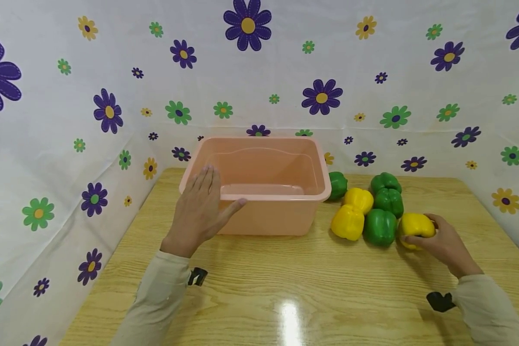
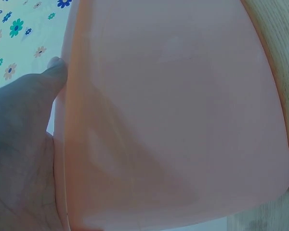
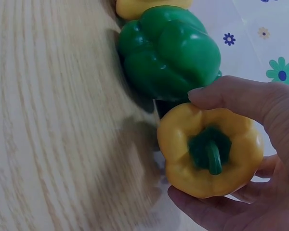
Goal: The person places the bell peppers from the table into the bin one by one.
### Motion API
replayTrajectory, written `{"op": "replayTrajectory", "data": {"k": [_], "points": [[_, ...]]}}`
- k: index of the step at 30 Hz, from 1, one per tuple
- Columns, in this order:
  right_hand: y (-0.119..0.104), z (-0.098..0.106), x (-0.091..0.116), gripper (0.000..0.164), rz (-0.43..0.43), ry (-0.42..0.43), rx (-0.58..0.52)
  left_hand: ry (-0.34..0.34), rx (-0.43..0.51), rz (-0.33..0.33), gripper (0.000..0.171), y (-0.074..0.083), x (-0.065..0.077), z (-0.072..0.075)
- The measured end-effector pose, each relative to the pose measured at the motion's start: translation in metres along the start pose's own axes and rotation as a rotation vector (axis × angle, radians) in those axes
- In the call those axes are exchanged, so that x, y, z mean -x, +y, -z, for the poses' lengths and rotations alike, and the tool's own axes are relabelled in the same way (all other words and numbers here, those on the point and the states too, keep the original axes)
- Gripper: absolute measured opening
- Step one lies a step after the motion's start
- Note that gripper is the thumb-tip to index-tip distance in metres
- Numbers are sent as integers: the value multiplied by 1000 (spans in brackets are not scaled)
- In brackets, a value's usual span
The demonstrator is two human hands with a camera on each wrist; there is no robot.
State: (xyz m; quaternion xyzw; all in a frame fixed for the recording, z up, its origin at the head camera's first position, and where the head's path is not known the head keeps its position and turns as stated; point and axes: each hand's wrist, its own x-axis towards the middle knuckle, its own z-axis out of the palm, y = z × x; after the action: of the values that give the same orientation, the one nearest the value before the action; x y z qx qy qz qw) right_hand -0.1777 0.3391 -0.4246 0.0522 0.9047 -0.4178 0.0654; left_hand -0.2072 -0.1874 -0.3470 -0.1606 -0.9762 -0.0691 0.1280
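My right hand (image 1: 447, 244) grips a yellow bell pepper (image 1: 416, 226) at the right end of a group of peppers. In the right wrist view its green stem (image 3: 213, 156) faces the camera, with the thumb on one side and fingers curled round the other. Close beside it sits a green bell pepper (image 3: 171, 55). My left hand (image 1: 195, 211) rests on the near left rim of a pink plastic tub (image 1: 268, 216), fingers straight and together, thumb spread along the rim. The left wrist view shows the thumb (image 2: 58, 72) at the tub's edge. No pepper shows inside the tub.
Two yellow peppers (image 1: 348, 222) and several green peppers (image 1: 386, 202) cluster right of the tub, one green pepper (image 1: 337, 185) close against its right side. Behind the wooden table (image 1: 328, 283) hangs a white cloth (image 1: 268, 67) printed with flowers.
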Motion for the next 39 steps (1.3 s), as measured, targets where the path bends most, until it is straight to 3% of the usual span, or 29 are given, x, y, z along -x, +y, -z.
{"op": "replayTrajectory", "data": {"k": [39], "points": [[-42, 16, 7, 98, 118, 117, -21, 29, -4, -12, 103, 1, 0, 0]]}}
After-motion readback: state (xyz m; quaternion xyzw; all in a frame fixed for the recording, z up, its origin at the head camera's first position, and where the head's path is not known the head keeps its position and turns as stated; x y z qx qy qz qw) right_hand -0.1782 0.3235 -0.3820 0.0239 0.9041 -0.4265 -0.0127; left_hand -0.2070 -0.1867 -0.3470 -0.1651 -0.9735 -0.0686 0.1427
